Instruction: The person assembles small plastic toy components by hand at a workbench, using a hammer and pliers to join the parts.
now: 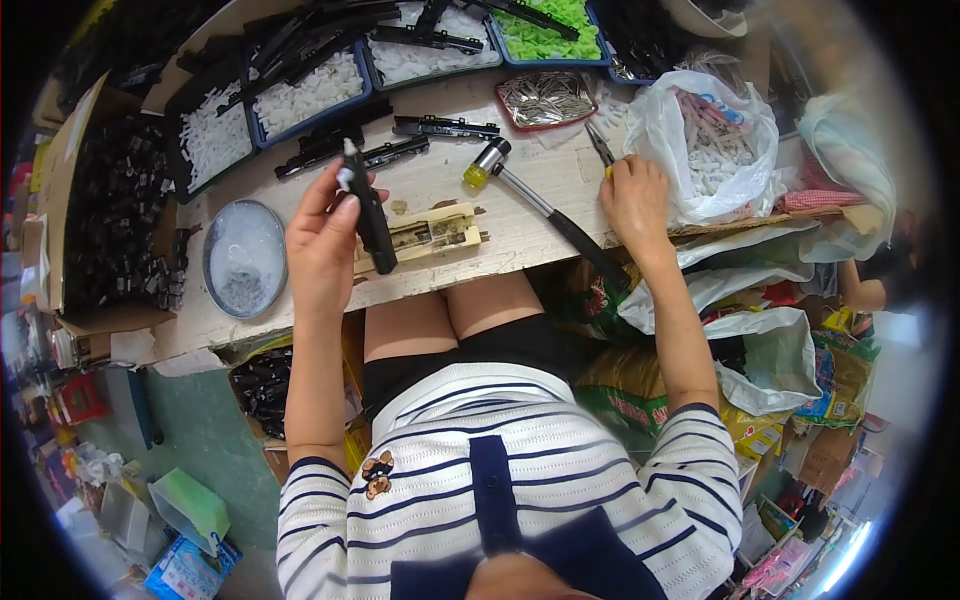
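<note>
My left hand (322,235) is closed round a long black plastic part (373,225), held upright above the bench's near edge. A small white piece shows at its upper end, by my thumb and fingers. On the right, my right hand (638,195) is closed over the yellow handles of a pair of pliers (600,146), whose jaws point away from me. Between my hands lie a hammer (530,190) with a yellow-and-metal head and black grip, and a pale wooden fixture (455,229), partly hidden by the black part.
Trays of white pieces (315,92) and green pieces (545,38) line the back, near a red dish of metal pins (547,98). Several black strips (446,127) lie before them. A round dish (245,258) and a box of black parts (115,210) stand left, a white bag (705,150) right.
</note>
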